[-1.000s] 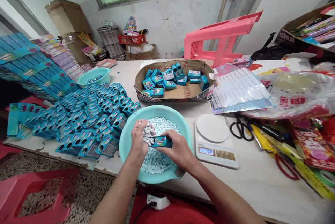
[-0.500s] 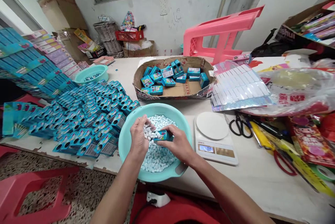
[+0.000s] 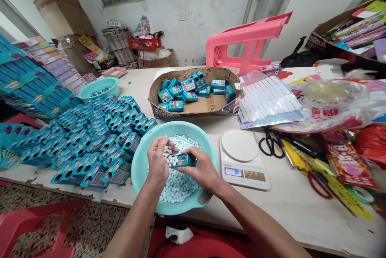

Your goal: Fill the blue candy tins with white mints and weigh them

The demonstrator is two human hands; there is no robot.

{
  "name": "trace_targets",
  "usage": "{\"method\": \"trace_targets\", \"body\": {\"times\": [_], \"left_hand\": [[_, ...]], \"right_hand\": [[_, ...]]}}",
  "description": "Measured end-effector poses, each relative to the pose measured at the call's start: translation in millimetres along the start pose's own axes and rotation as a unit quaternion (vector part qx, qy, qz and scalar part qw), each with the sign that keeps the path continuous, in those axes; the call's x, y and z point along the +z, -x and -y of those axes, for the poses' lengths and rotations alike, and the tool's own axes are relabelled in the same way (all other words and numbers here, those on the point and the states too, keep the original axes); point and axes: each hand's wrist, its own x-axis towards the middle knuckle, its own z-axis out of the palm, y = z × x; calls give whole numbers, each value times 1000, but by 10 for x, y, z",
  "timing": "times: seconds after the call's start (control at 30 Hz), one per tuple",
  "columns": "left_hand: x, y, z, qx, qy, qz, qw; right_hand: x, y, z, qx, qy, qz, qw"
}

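Observation:
A turquoise basin (image 3: 139, 177) holds a heap of small pale candies (image 3: 181, 187). Above it, my left hand (image 3: 158, 157) is cupped closed around a handful of the candies. My right hand (image 3: 202, 167) grips a small blue candy box (image 3: 182, 160) between thumb and fingers, lying on its side. One end of this box faces the left hand and touches or nearly touches the candies there; whether any are passing inside I cannot tell. To the left stand rows of similar blue boxes (image 3: 116, 171) with round holes in their tops.
Behind the basin, a cut-down cardboard box (image 3: 193, 111) holds several blue boxes. A white scale (image 3: 244, 169) reading 0.0 stands at the right, with black scissors (image 3: 271, 145) beyond it. A second turquoise basin (image 3: 113, 87) and a pink stool (image 3: 247, 35) are farther back.
The right hand has drawn the candy box slightly, and its printed side now shows more. The left hand's candies look fewer or more hidden. The whole view has shifted a little.

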Motion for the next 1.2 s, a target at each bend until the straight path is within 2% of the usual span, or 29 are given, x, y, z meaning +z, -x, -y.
{"method": "trace_targets", "body": {"times": [0.17,0.3,0.43,0.53,0.8,1.0,1.2], "left_hand": [[10,-13,20,2,-40,-1,999],[28,-19,21,21,-55,2,998],[47,-36,34,28,-40,-4,999],[37,-19,45,24,-44,17,999],[68,61,13,-11,-19,96,995],[75,55,-103,31,11,71,997],[104,123,-70,60,-38,53,996]], "right_hand": [[-5,-15,-30,4,-7,8,1000],[-39,-44,-34,10,-6,-25,1000],[-47,-39,-16,2,-13,-4,1000],[-44,-23,-22,13,-23,-21,999],[4,-25,-74,29,-74,-5,997],[-112,-24,-95,89,-204,12,975],[-69,-1,-140,83,-226,18,970]]}}
